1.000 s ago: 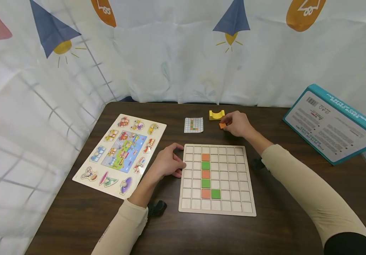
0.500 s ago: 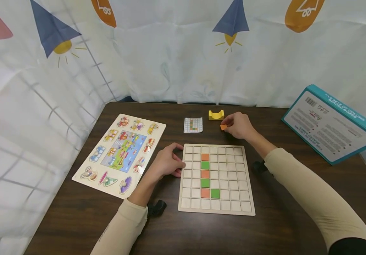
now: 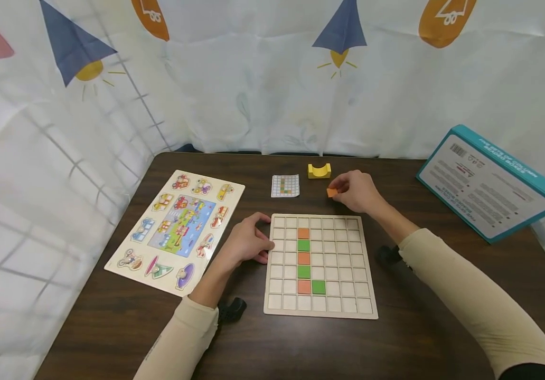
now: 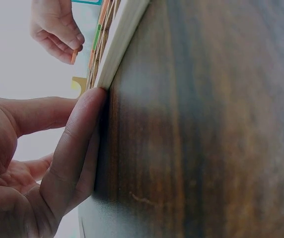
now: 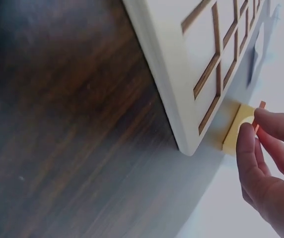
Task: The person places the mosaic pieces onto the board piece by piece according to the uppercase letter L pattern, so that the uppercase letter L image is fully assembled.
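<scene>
My right hand [image 3: 357, 191] pinches a small orange square tile [image 3: 331, 192] between thumb and fingers, held over the table behind the wooden grid board [image 3: 341, 260]. In the right wrist view the tile [image 5: 260, 113] shows edge-on at the fingertips. On the board, orange and green tiles alternate down one column, and a green tile [image 3: 318, 287] sits beside the lowest orange one. My left hand [image 3: 247, 240] lies at the board's left side. A fingertip of the left hand [image 4: 47, 163] touches the board's edge in the left wrist view, its fingers fairly straight.
A yellow block with a curved notch [image 3: 319, 171] and a small pattern card [image 3: 285, 186] lie behind the board. To the left is a picture puzzle board [image 3: 191, 186]. A teal-edged box [image 3: 486, 184] leans at the right. A patterned curtain [image 3: 234, 79] hangs behind the table.
My right hand, still pinching the orange tile, has come slightly toward me, away from the yellow block. The left hand stays at the board's edge.
</scene>
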`<action>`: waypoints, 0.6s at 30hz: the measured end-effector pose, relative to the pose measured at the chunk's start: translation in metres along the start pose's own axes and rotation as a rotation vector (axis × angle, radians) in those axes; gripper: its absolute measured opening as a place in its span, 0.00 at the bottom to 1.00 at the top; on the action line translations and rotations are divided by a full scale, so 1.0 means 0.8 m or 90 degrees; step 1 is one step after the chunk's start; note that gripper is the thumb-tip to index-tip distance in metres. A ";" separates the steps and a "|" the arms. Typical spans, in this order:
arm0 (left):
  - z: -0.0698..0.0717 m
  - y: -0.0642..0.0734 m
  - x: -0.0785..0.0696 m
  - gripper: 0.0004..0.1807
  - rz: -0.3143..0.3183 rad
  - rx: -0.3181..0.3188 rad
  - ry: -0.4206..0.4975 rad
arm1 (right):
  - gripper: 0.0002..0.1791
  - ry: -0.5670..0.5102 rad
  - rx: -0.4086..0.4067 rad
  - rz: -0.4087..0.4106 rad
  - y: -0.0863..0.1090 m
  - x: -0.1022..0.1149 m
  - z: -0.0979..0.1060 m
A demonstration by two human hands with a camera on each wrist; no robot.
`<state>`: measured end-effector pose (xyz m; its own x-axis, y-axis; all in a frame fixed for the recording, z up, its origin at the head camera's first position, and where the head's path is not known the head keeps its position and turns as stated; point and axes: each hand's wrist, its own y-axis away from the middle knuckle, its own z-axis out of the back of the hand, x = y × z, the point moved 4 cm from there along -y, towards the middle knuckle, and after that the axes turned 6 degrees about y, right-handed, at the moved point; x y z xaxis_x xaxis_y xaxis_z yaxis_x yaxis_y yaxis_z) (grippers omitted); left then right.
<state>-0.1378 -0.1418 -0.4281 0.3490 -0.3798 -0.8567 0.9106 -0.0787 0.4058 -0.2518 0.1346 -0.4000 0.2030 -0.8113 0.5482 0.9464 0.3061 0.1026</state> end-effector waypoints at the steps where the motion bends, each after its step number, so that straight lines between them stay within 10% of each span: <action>1: 0.000 0.000 0.000 0.35 0.000 0.001 0.000 | 0.13 -0.002 -0.001 0.001 0.003 0.001 0.000; 18: 0.000 -0.001 -0.001 0.35 0.000 0.003 0.002 | 0.12 -0.033 0.009 -0.017 0.042 0.009 -0.001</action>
<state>-0.1383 -0.1412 -0.4280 0.3497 -0.3765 -0.8579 0.9095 -0.0835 0.4073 -0.2182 0.1389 -0.3934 0.1646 -0.7919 0.5880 0.9475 0.2927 0.1290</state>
